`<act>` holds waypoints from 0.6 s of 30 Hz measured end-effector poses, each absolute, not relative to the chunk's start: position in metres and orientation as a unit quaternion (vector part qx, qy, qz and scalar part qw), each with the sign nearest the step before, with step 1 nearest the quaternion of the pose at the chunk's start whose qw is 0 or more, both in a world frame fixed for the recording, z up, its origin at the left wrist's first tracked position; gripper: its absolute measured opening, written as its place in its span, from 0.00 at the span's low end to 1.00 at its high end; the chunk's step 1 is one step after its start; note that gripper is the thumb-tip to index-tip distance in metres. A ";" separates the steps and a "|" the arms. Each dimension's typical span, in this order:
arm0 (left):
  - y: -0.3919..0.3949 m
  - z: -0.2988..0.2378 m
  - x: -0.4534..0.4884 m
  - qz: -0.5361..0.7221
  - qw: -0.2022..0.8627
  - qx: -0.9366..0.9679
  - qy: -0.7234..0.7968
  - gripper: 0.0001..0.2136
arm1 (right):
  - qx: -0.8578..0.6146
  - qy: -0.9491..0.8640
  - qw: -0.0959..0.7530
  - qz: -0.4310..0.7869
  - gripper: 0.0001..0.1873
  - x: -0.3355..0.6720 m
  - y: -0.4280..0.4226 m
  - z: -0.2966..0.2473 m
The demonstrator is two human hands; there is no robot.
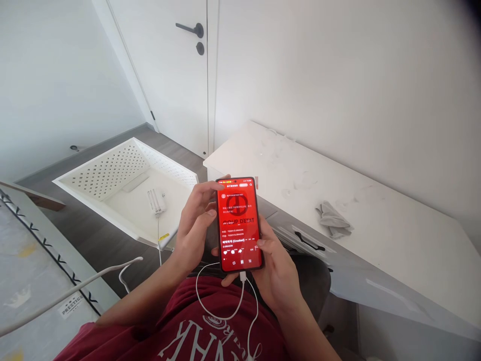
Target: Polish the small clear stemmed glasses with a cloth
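A smartphone (pixel 240 225) with a lit red music screen is upright in front of me, above my lap. My left hand (pixel 197 220) grips its upper left side, the index finger at the top left corner and the thumb by the left edge. Around the lower right side curls my right hand (pixel 276 265), its thumb over the edge and some fingers hidden behind the phone. A white charging cable (pixel 243 277) is plugged into the bottom end and loops down over my dark red shirt (pixel 180 316).
To the right stands a white cabinet (pixel 300 173) with a crumpled grey cloth glove (pixel 333 219) on top. On the left floor lies a white perforated tray-like basket (pixel 97 178) containing a white power strip (pixel 156 202). A mattress (pixel 33 286) and a door (pixel 169 65) are also visible.
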State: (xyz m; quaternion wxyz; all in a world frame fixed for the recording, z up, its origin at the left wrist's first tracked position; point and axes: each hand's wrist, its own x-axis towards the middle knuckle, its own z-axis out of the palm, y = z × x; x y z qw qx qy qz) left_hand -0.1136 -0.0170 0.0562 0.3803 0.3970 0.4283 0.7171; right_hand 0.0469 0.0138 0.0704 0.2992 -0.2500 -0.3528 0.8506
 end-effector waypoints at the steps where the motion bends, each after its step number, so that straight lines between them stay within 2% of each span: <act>1: -0.017 0.056 -0.114 0.717 0.380 0.396 0.430 0.12 | -0.252 -0.348 0.296 0.853 0.24 0.047 0.014 0.070; 18: -0.019 0.059 -0.113 0.713 0.387 0.388 0.438 0.12 | -0.307 -0.368 0.302 0.824 0.21 0.044 0.011 0.065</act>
